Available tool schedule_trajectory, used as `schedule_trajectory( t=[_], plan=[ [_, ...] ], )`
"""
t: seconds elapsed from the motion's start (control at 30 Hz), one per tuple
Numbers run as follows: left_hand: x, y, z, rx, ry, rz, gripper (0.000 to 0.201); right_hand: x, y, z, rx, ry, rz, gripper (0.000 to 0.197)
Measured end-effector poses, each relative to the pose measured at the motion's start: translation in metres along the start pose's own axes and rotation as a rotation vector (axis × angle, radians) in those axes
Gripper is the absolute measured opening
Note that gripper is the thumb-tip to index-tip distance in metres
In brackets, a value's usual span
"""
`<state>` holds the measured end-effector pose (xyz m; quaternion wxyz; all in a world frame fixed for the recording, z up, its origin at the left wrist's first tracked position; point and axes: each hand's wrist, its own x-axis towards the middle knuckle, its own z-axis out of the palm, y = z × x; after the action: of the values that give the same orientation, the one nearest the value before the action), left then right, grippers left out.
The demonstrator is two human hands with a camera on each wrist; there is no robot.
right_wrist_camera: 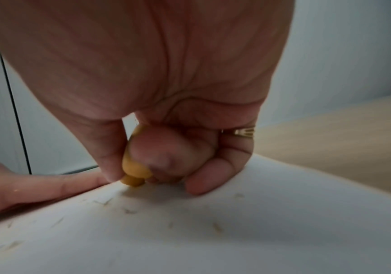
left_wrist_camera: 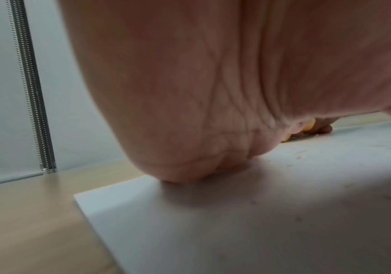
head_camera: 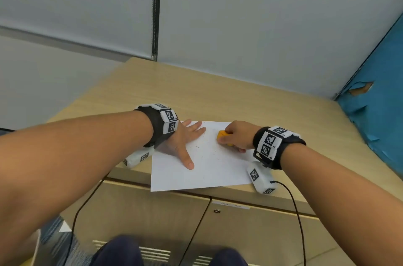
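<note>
A white sheet of paper (head_camera: 209, 169) lies on the wooden cabinet top (head_camera: 196, 95), its near edge over the front lip. My left hand (head_camera: 185, 141) lies flat on the sheet's left part, fingers straight and spread, pressing it down. My right hand (head_camera: 234, 136) pinches a small orange eraser (head_camera: 222, 135) between thumb and fingers, its lower end on the paper (right_wrist_camera: 236, 231). In the right wrist view the eraser (right_wrist_camera: 133, 172) touches the sheet beside the left hand's fingers (right_wrist_camera: 49, 187). Eraser crumbs (head_camera: 197, 147) are scattered over the paper. In the left wrist view the left hand's palm (left_wrist_camera: 189, 111) rests on the sheet (left_wrist_camera: 236, 231).
The cabinet stands against a grey wall (head_camera: 239, 26) with a vertical metal strip (head_camera: 155, 10). A blue panel (head_camera: 383, 95) borders the right side. Cabinet doors with a lock (head_camera: 216, 210) lie below the front edge. Black cables (head_camera: 296, 207) hang from the wrist cameras.
</note>
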<state>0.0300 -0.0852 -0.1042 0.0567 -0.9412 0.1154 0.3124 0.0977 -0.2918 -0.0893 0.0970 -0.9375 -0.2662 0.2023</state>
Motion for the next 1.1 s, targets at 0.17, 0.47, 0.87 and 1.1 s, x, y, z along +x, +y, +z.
schedule_trajectory(
  t=[0.17,0.47,0.87,1.1],
  plan=[
    [0.002,-0.004,0.0,0.004,-0.035,0.006,0.138,0.0,-0.01,-0.01,0.268,-0.077,-0.036,0.035],
    [0.003,-0.001,0.0,-0.01,-0.047,0.008,0.138,0.019,-0.017,0.002,0.394,-0.034,0.018,0.027],
    [0.002,0.001,0.0,0.027,-0.041,-0.002,0.137,0.019,-0.027,0.007,0.246,0.134,-0.081,0.013],
    [0.002,0.0,0.001,0.027,-0.038,-0.01,0.137,0.017,-0.028,-0.002,0.239,0.024,-0.085,0.013]
  ],
)
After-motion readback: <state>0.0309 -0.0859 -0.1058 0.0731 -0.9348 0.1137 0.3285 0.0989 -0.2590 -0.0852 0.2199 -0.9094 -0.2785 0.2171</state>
